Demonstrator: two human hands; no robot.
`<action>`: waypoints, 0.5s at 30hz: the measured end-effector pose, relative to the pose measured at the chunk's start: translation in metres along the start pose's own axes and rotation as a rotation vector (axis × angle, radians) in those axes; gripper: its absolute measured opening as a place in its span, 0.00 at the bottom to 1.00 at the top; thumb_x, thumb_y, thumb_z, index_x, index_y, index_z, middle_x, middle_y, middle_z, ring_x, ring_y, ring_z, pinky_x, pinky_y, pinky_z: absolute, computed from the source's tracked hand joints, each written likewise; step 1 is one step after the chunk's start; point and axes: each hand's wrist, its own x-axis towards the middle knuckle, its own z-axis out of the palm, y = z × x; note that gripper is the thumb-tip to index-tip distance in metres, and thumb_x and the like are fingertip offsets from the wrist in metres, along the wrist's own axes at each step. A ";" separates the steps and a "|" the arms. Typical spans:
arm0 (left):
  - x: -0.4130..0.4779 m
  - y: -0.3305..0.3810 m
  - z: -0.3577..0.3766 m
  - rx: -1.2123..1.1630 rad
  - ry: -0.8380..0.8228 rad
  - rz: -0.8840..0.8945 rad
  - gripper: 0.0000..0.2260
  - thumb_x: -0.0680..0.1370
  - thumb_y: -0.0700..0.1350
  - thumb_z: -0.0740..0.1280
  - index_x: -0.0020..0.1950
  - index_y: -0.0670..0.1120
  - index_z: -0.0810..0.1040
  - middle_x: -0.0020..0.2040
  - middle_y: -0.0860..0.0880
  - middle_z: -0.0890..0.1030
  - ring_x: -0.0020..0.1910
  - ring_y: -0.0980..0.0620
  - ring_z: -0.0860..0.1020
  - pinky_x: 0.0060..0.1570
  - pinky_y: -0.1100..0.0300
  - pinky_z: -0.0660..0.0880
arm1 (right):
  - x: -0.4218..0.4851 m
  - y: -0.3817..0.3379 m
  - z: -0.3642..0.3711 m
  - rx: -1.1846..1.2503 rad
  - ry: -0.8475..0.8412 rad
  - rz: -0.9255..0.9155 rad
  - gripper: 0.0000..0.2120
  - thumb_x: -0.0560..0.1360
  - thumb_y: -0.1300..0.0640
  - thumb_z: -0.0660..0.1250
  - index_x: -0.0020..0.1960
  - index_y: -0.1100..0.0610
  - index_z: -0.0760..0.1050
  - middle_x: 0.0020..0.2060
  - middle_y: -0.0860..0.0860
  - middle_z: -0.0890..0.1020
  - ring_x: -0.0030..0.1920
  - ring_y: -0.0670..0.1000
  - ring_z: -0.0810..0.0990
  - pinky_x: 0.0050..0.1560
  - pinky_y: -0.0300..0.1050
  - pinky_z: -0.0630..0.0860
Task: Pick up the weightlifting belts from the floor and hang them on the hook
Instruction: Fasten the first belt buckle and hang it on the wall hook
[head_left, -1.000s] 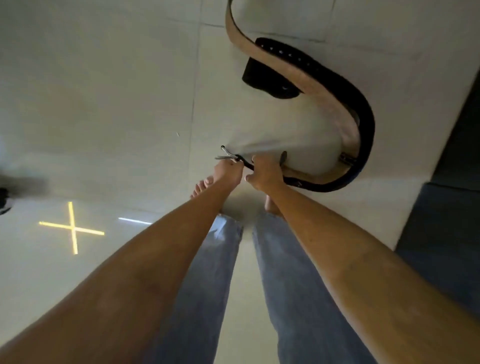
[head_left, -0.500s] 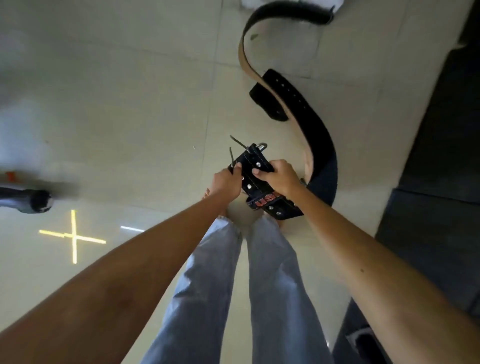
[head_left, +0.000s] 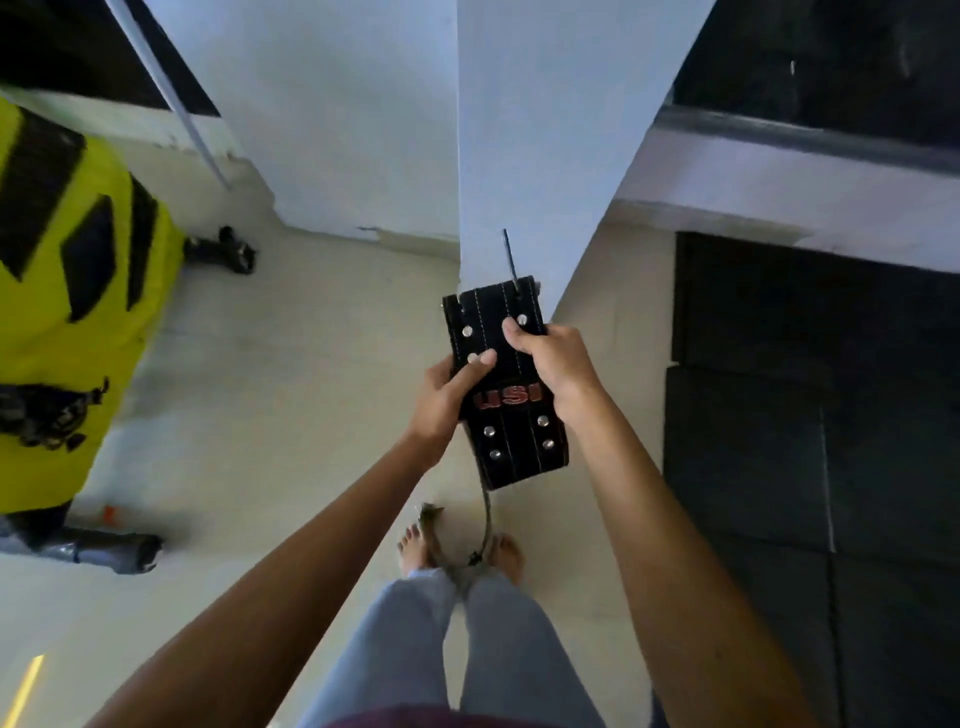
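Observation:
A black leather weightlifting belt (head_left: 514, 441) with silver rivets and red lettering is held up in front of me, its buckle end pointing away. My left hand (head_left: 447, 395) grips its left edge with the thumb on a rivet. Its right edge is clasped by my right hand (head_left: 556, 358). A thin metal buckle prong (head_left: 509, 257) sticks up from the top end, against a white pillar corner (head_left: 498, 156). The rest of the belt hangs down out of sight behind the held part, with a strap (head_left: 485, 525) trailing toward my feet. No hook is visible.
A yellow and black piece of equipment (head_left: 67, 312) stands at the left, with dark feet (head_left: 223, 252) on the pale tiled floor (head_left: 291, 415). Black rubber mats (head_left: 810, 415) cover the floor at the right, below a white ledge (head_left: 779, 176). My bare feet (head_left: 415, 545) are below.
I have lifted the belt off the floor and stood up; the view swung from the tiles to the pillar. Both hands kept their hold on the buckle end.

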 end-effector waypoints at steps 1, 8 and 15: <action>-0.011 0.015 0.000 -0.004 -0.010 0.045 0.10 0.73 0.48 0.71 0.50 0.44 0.81 0.46 0.44 0.84 0.45 0.45 0.84 0.44 0.53 0.80 | -0.011 -0.015 0.000 0.029 0.007 0.004 0.11 0.71 0.51 0.73 0.48 0.58 0.84 0.45 0.56 0.87 0.48 0.56 0.86 0.54 0.55 0.81; -0.070 0.083 -0.002 -0.019 0.076 0.290 0.08 0.71 0.41 0.74 0.48 0.41 0.82 0.42 0.45 0.86 0.43 0.45 0.85 0.44 0.54 0.81 | -0.083 -0.078 0.004 0.173 -0.089 -0.067 0.15 0.69 0.51 0.75 0.51 0.59 0.83 0.47 0.57 0.87 0.49 0.59 0.86 0.56 0.58 0.81; -0.099 0.110 -0.013 -0.002 0.223 0.407 0.10 0.70 0.43 0.75 0.47 0.40 0.82 0.42 0.44 0.85 0.40 0.49 0.84 0.41 0.56 0.81 | -0.145 -0.044 0.001 0.073 -0.393 -0.131 0.17 0.68 0.60 0.76 0.57 0.57 0.82 0.51 0.55 0.86 0.52 0.54 0.85 0.54 0.49 0.81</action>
